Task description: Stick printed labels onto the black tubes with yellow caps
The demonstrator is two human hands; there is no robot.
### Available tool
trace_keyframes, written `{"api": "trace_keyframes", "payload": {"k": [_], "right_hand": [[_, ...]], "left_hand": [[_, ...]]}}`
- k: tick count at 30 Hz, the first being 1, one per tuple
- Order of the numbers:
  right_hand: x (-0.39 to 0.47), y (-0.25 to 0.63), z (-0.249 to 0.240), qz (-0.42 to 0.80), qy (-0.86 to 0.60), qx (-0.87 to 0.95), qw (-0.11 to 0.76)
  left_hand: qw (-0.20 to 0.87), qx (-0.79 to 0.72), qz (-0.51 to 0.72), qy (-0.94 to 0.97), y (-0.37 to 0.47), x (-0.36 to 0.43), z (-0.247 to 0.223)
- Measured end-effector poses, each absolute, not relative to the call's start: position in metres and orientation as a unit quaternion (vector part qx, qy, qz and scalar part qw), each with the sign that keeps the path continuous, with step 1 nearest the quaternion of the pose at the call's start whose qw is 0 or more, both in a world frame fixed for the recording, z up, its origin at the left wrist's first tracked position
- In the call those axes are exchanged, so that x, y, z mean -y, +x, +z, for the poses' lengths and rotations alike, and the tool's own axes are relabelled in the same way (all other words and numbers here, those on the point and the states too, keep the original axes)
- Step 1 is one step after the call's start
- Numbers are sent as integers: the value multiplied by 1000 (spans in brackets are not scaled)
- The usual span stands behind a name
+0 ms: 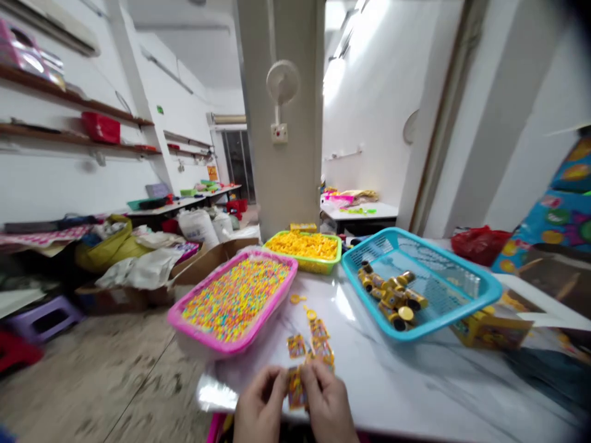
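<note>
At the bottom edge of the white table [415, 381] the left hand [258, 409] and the right hand [329, 406] sit close together, fingers curled and pinched on one small orange packet [295, 389] held upright between them, the left on its left edge, the right on its right. Just beyond the fingertips lie loose packets [314, 344] of the same kind, about three or four; the blur hides the exact count. Two small yellow caps [305, 306] lie further up. From the left stand three trays: a pink tray [221, 347] heaped with tiny multicoloured beads, a green tray [318, 264] full of yellow pieces, and a blue basket [480, 289] holding a cluster of dark yellow-capped tubes [392, 298], too many to count. A yellow box [489, 329] lies just right of the basket
</note>
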State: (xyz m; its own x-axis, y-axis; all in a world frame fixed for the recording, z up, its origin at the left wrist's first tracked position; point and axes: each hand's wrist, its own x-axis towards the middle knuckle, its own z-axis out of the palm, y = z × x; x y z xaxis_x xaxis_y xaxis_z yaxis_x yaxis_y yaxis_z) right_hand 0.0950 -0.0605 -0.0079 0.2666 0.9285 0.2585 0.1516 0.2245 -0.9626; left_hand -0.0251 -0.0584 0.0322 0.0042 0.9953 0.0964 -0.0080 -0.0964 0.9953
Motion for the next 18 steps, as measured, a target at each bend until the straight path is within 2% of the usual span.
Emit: {"api": "trace_keyframes", "payload": {"k": [4, 8, 18], "right_hand": [[69, 104, 8, 324, -569, 491, 574], [77, 104, 3, 327, -572, 505, 557], [85, 107, -11, 207, -600, 547, 546]], "left_hand": [[420, -501, 544, 527, -32, 73, 47], [390, -494, 525, 573, -31, 83, 46], [420, -506, 473, 587, -26, 85, 38]]}}
